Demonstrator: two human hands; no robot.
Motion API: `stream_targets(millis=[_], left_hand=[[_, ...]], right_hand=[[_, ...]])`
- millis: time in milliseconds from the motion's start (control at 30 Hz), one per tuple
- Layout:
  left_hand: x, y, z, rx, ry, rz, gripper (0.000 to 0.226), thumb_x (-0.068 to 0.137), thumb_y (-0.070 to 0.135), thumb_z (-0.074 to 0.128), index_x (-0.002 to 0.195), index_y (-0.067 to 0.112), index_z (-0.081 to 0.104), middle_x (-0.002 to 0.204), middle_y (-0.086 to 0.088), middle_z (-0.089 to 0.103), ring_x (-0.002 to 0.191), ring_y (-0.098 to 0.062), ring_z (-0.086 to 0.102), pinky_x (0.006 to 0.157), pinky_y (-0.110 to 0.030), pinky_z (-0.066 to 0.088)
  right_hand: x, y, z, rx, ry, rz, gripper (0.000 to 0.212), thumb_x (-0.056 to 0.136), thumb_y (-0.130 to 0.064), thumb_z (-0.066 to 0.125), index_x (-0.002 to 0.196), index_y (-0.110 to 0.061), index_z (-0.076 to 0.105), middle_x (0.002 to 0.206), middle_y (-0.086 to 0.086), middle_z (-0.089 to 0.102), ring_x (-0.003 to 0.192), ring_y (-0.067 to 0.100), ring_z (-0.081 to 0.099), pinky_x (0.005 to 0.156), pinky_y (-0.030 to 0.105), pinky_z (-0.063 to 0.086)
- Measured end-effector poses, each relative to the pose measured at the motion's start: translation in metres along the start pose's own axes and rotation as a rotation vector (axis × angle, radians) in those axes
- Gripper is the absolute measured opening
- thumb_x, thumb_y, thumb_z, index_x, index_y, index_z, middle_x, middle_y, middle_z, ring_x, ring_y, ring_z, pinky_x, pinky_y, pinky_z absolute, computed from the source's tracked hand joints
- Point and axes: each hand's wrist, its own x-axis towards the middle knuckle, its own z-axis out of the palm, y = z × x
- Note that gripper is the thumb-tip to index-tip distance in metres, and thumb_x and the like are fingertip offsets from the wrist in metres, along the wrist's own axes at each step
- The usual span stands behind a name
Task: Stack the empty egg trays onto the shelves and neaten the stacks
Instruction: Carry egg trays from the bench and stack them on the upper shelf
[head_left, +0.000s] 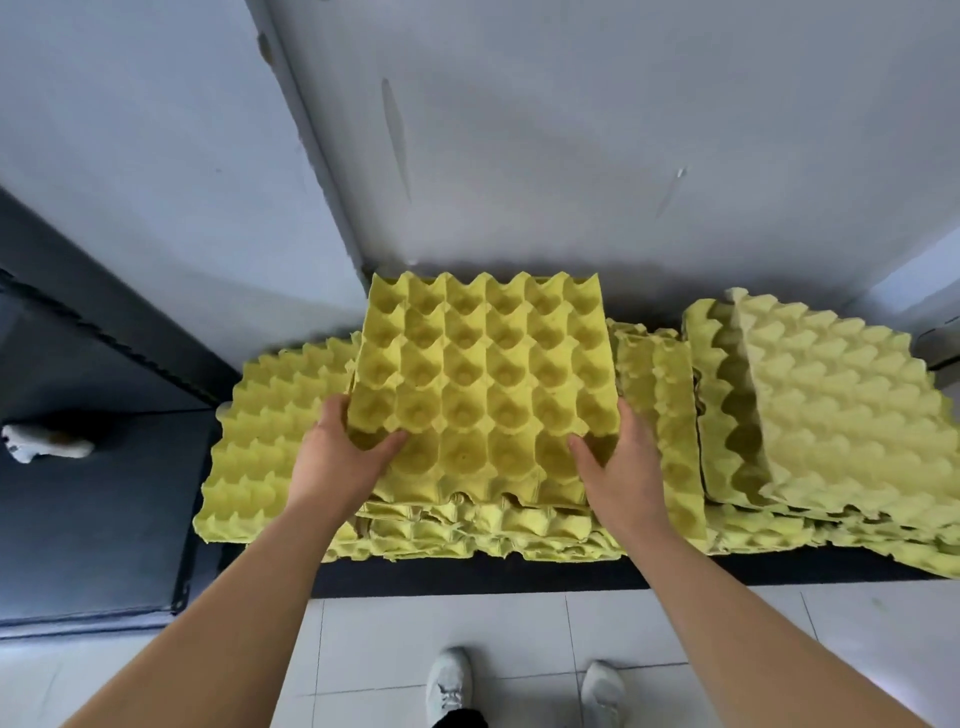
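Even, cool, diffuse daylight; bright throughout. Brighter patch on the wall (909, 260) at upper right, pointing to a source on that side. Soft sheen on the floor tiles (519, 623), no hard glare. Deep shadow under the dark shelf (130, 519) at left and in the gap behind the yellow egg trays (478, 384). Shallow shadows in the tray cups. Strong wide-angle bowing at the edges: wall seams and forearms curve outward. Slight softness and smearing toward corners; centre sharp.
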Motion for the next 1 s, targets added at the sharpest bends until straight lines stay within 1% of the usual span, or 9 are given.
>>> stream_targets(millis=[67, 200, 300, 433, 567, 667, 867, 933, 1000], left_hand=[[0.003, -0.006, 0.001, -0.014, -0.001, 0.019, 0.08, 0.071, 0.057, 0.073, 0.134, 0.029, 0.034, 0.114, 0.001, 0.058, 0.087, -0.022, 0.063, 0.068, -0.041, 0.058], [0.001, -0.011, 0.003, -0.029, 0.007, 0.044, 0.079, 0.07, 0.058, 0.073, 0.134, 0.029, 0.035, 0.111, 0.005, 0.054, 0.088, -0.021, 0.063, 0.07, -0.041, 0.058], [-0.001, -0.01, 0.003, -0.066, 0.051, 0.05, 0.077, 0.074, 0.049, 0.075, 0.136, 0.024, 0.038, 0.109, 0.008, 0.052, 0.091, -0.016, 0.056, 0.073, -0.035, 0.054], [-0.004, -0.006, -0.001, -0.114, 0.079, 0.052, 0.072, 0.079, 0.039, 0.074, 0.139, 0.018, 0.04, 0.107, 0.01, 0.048, 0.096, -0.014, 0.05, 0.075, -0.029, 0.044], [-0.012, 0.002, -0.005, -0.171, 0.115, 0.067, 0.073, 0.081, 0.036, 0.073, 0.141, 0.017, 0.038, 0.123, 0.003, 0.053, 0.096, -0.012, 0.046, 0.074, -0.028, 0.041], [-0.022, 0.01, -0.01, -0.219, 0.16, 0.088, 0.07, 0.082, 0.034, 0.073, 0.141, 0.017, 0.039, 0.117, 0.007, 0.051, 0.096, -0.01, 0.045, 0.075, -0.028, 0.041], [-0.063, 0.02, -0.034, -0.327, 0.263, 0.127, 0.064, 0.082, 0.035, 0.073, 0.137, 0.02, 0.044, 0.11, 0.015, 0.047, 0.102, -0.01, 0.049, 0.083, -0.032, 0.047], [-0.083, 0.022, -0.048, -0.367, 0.29, 0.125, 0.063, 0.081, 0.037, 0.073, 0.135, 0.022, 0.046, 0.116, 0.016, 0.052, 0.107, -0.011, 0.053, 0.088, -0.037, 0.05], [-0.105, 0.021, -0.065, -0.404, 0.321, 0.117, 0.058, 0.08, 0.039, 0.073, 0.13, 0.024, 0.05, 0.116, 0.012, 0.06, 0.106, -0.013, 0.058, 0.085, -0.038, 0.053]], right_hand=[[-0.001, 0.0, 0.001, 0.045, -0.007, 0.017, 0.079, 0.087, -0.04, 0.064, 0.149, -0.018, 0.02, 0.153, 0.002, 0.031, 0.139, 0.018, 0.03, 0.111, 0.035, 0.026], [-0.002, -0.007, -0.008, 0.189, -0.067, 0.102, 0.087, 0.08, -0.032, 0.073, 0.149, -0.029, 0.02, 0.15, -0.005, 0.035, 0.125, 0.018, 0.048, 0.104, 0.033, 0.037], [-0.002, -0.013, -0.013, 0.223, -0.073, 0.124, 0.087, 0.079, -0.025, 0.075, 0.148, -0.03, 0.023, 0.15, -0.006, 0.035, 0.132, 0.016, 0.036, 0.103, 0.03, 0.03], [-0.005, -0.014, -0.012, 0.227, -0.081, 0.13, 0.087, 0.078, -0.024, 0.076, 0.148, -0.031, 0.025, 0.151, -0.005, 0.033, 0.137, 0.019, 0.032, 0.108, 0.037, 0.029], [-0.005, -0.015, -0.012, 0.242, -0.065, 0.125, 0.084, 0.08, -0.025, 0.075, 0.148, -0.032, 0.025, 0.153, -0.004, 0.031, 0.138, 0.021, 0.031, 0.109, 0.041, 0.03], [-0.009, -0.018, -0.019, 0.288, -0.063, 0.102, 0.083, 0.081, -0.024, 0.073, 0.148, -0.033, 0.024, 0.153, -0.004, 0.028, 0.139, 0.02, 0.029, 0.109, 0.042, 0.029], [-0.029, -0.045, -0.055, 0.356, -0.051, -0.041, 0.082, 0.084, -0.021, 0.071, 0.148, -0.037, 0.023, 0.149, -0.012, 0.032, 0.128, 0.006, 0.032, 0.104, 0.034, 0.03], [-0.04, -0.058, -0.069, 0.344, -0.062, -0.103, 0.081, 0.084, -0.021, 0.071, 0.147, -0.037, 0.023, 0.143, -0.017, 0.034, 0.126, 0.004, 0.032, 0.102, 0.03, 0.028], [-0.053, -0.073, -0.084, 0.326, -0.084, -0.157, 0.08, 0.084, -0.024, 0.071, 0.147, -0.037, 0.023, 0.141, -0.019, 0.034, 0.124, 0.003, 0.033, 0.101, 0.029, 0.029]])
